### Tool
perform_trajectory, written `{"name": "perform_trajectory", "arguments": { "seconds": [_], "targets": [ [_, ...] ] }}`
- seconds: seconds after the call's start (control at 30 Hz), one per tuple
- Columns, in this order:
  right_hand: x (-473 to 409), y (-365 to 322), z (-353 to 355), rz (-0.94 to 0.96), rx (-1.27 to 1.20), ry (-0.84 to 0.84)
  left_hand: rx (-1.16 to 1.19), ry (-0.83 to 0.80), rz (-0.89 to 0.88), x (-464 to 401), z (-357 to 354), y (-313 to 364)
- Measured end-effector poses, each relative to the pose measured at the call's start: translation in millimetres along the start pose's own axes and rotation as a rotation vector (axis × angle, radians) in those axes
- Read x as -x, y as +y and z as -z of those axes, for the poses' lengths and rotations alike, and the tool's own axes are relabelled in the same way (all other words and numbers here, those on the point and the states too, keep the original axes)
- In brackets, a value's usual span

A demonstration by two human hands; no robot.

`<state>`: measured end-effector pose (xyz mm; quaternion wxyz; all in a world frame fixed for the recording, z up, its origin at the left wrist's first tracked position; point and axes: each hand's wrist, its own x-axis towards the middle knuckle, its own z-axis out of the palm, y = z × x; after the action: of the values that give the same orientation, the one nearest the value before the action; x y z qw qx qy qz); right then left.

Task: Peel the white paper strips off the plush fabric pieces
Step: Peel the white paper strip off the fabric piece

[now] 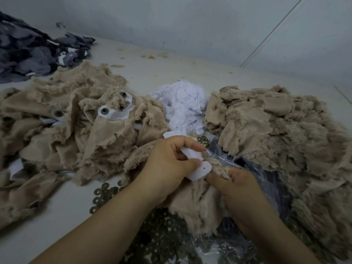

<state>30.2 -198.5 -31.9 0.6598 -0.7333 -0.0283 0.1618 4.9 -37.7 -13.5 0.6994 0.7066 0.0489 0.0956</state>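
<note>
A beige plush fabric piece [196,201] lies in front of me, low in the middle of the view. My left hand [169,164] pinches a white paper strip [200,170] between thumb and fingers, lifting it off the plush. My right hand [238,185] grips the plush just to the right of the strip, fingers curled into the fur. A pile of beige plush pieces [76,126] with white strips and metal rings still on them lies to the left. Another beige plush pile [276,134] sits to the right. A heap of loose white paper strips [184,105] lies between the piles.
Dark metal washers [104,195] are scattered on the white table [57,216] near my left forearm. A clear plastic bag [266,180] with dark contents lies under my right hand. Grey fabric scraps [28,52] are heaped at the far left. A pale wall [190,25] rises behind.
</note>
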Motion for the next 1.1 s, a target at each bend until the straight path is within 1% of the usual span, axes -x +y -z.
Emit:
{"name": "perform_trajectory", "arguments": {
  "seconds": [0.27,0.4,0.53,0.67,0.8,0.97,1.1],
  "targets": [
    [-3.6,4.4,3.0,0.011,-0.001,0.008,0.017,0.016,-0.01,-1.1,0.9,-2.0],
    [-4.7,4.1,5.9,0.029,0.012,0.058,0.029,0.052,0.011,-1.1,-0.8,-5.3],
    [-2.4,2.3,6.5,0.12,0.092,-0.001,0.02,0.108,-0.004,-2.9,-3.8,-7.3],
    [-2.0,3.0,5.1,0.117,0.096,-0.045,-0.011,0.142,-0.041,-4.8,-9.2,-6.4],
    [-0.7,0.5,5.3,0.127,0.035,-0.127,0.037,0.135,-0.017,-6.2,-15.0,-7.1],
    [-3.7,6.1,6.5,0.067,-0.027,-0.115,-0.005,0.102,-0.056,-3.6,-23.9,-10.7],
    [-3.8,3.2,6.6,-0.005,-0.199,-0.227,0.033,0.065,-0.055,-0.5,-29.0,-15.0]
  ]
}}
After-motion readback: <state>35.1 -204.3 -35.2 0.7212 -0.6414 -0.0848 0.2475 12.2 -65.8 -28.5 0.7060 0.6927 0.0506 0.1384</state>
